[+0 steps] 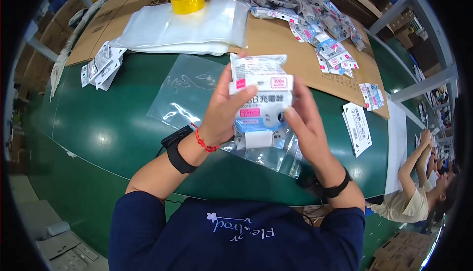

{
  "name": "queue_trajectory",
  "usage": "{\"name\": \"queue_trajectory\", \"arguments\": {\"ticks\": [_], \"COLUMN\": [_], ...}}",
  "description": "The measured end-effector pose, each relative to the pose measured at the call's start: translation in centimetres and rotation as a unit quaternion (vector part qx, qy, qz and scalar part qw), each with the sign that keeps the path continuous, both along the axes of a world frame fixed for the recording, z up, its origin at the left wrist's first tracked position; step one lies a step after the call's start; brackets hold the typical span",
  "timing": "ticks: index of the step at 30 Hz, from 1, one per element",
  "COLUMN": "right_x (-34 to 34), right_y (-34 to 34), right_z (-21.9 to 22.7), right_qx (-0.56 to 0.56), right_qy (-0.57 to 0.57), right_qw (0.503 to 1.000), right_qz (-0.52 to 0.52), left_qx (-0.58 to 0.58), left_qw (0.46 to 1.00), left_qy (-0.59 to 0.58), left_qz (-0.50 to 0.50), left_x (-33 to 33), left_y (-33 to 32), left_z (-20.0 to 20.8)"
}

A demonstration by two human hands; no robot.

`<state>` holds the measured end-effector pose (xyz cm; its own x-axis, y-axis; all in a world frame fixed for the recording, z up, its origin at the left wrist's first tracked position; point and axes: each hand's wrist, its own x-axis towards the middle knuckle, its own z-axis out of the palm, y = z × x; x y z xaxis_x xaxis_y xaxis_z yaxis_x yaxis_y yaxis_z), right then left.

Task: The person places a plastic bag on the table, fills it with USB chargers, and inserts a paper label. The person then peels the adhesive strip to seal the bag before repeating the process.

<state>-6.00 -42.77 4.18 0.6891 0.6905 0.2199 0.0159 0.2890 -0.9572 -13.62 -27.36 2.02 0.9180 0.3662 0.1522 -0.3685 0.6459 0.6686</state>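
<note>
Navy shirt (192, 239) is nearest, and beyond it the left hand (221, 108) and right hand (309, 128), fingers closed around white-and-blue packets (261, 103) above the clear bag (170, 93) on the green table (98, 118), should press evenly, keeping them aligned.

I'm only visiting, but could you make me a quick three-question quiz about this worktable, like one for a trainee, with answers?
1. What are the left hand and right hand both holding?
2. True or false: the person wears a red bracelet on the right wrist.
3. Fill in the blank: on the stack of plastic bags sits a yellow roll of ____.

Key:
1. Plastic-wrapped packets with printed fronts.
2. False: the red bracelet is on the left wrist.
3. Tape.
</note>
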Motion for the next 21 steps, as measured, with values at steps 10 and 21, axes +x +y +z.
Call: {"name": "queue_trajectory", "arguments": {"ticks": [10, 21], "right_x": [5.1, 8.8], "right_y": [-4.5, -11.5], "right_z": [1.2, 0.5], "right_qx": [-0.049, -0.269], "right_qy": [0.065, 0.044], "right_qw": [0.989, 0.961], "right_qz": [-0.122, -0.046], "left_qx": [0.437, 0.736], "left_qw": [0.891, 0.665], "left_qy": [0.041, 0.047], "left_qz": [0.117, 0.116], "left_x": [-0.1, 2.1], "left_y": [-0.1, -5.7], "left_z": [0.6, -5.1]}}
